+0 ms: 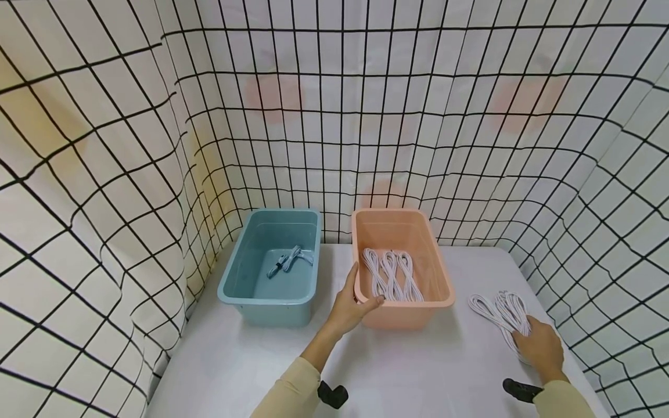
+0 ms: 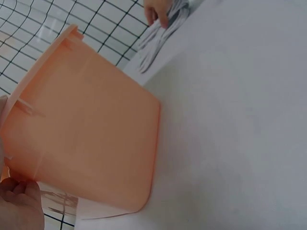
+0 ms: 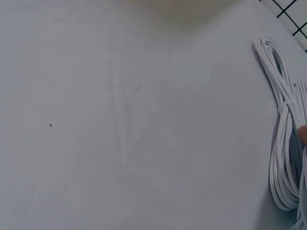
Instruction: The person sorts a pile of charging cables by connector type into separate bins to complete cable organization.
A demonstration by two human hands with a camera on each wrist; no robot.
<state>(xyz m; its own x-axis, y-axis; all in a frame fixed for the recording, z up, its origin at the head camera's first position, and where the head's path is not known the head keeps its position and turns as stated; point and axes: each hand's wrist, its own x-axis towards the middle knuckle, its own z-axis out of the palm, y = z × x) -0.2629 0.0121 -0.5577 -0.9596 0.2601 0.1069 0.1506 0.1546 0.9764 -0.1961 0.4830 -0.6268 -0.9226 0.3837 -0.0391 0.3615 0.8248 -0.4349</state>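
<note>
My left hand (image 1: 351,307) grips the peach plastic bin (image 1: 402,319) at its near left corner, thumb over the front rim. In the left wrist view its curled fingers (image 2: 21,199) show under the rim. Inside that bin lie three white cable bundles (image 1: 391,276) side by side. On the table to the right, two more white cable bundles (image 1: 492,312) lie overlapping. My right hand (image 1: 543,348) holds the near end of the right-hand one, its fingers partly hidden. The right wrist view shows a coiled bundle (image 3: 283,143) tied at its middle, with one fingertip at the edge.
A blue bin (image 1: 274,313) stands left of the peach one, with small light-blue cable bundles (image 1: 290,260) inside, one with a dark band. Black wire grid (image 1: 334,139) walls rise behind and at both sides of the white table (image 1: 418,371).
</note>
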